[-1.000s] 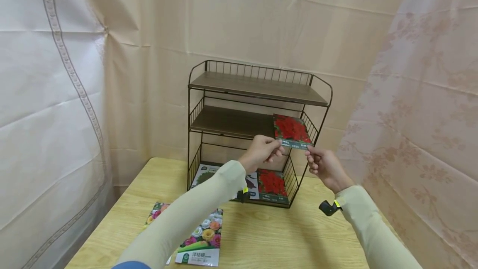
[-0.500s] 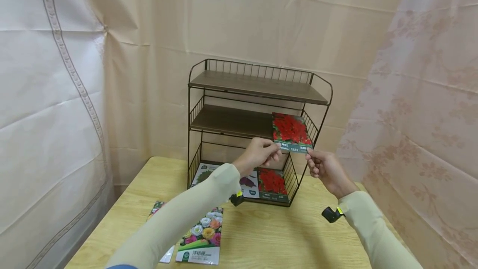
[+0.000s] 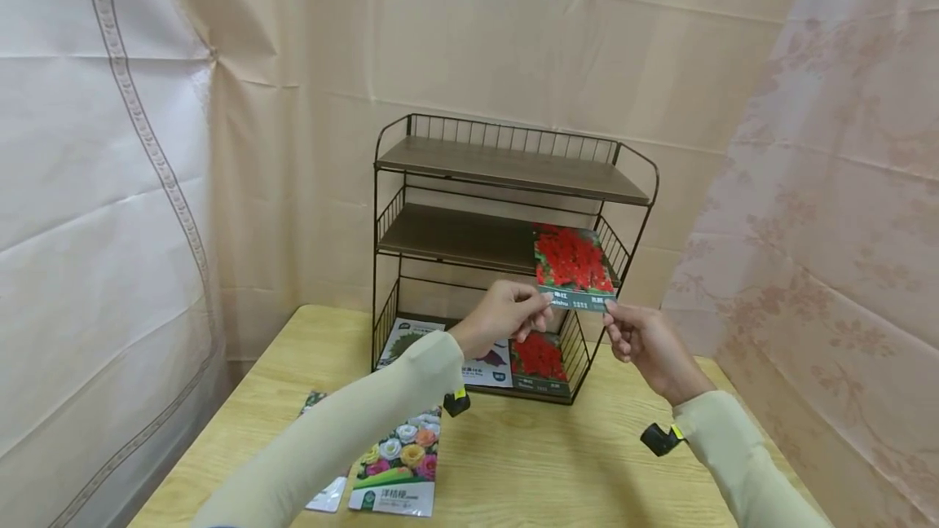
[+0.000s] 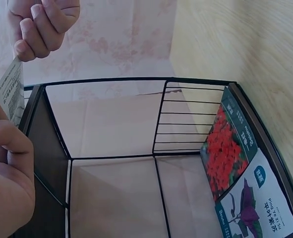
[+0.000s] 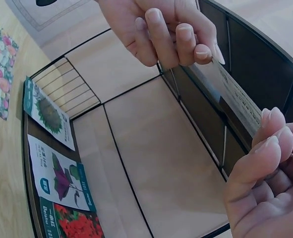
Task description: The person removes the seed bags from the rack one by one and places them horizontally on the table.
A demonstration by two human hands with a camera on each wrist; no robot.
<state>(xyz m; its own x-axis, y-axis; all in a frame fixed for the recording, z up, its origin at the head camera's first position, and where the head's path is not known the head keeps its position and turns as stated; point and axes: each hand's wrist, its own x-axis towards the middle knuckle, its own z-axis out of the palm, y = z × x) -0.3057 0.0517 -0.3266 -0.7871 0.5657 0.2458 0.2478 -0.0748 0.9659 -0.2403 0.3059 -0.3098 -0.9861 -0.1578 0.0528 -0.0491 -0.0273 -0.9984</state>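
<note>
A seed packet with red flowers [image 3: 572, 259] is held at its near edge by both hands, at the right end of the rack's middle shelf [image 3: 462, 236]. My left hand [image 3: 502, 318] pinches its near left corner between thumb and fingers. At the near right corner, my right hand [image 3: 651, 347] pinches it the same way. The packet's far part overlaps the shelf in the head view, and its near edge sticks out past the shelf front. Its printed back [image 5: 235, 91] shows from below in the right wrist view.
The bottom shelf bears a red-flower packet [image 3: 540, 358], a purple-plant packet [image 4: 255, 208] and a packet with a round green plant [image 5: 48, 115]. Colourful flower packets [image 3: 399, 463] lie on the wooden table [image 3: 528, 471] at front left, partly under my left sleeve. Behind the rack hangs a curtain [image 3: 484, 31].
Both hands have come slightly down and toward me with the red-flower packet, whose near edge now reaches farther out from the middle shelf. My left forearm has shifted left.
</note>
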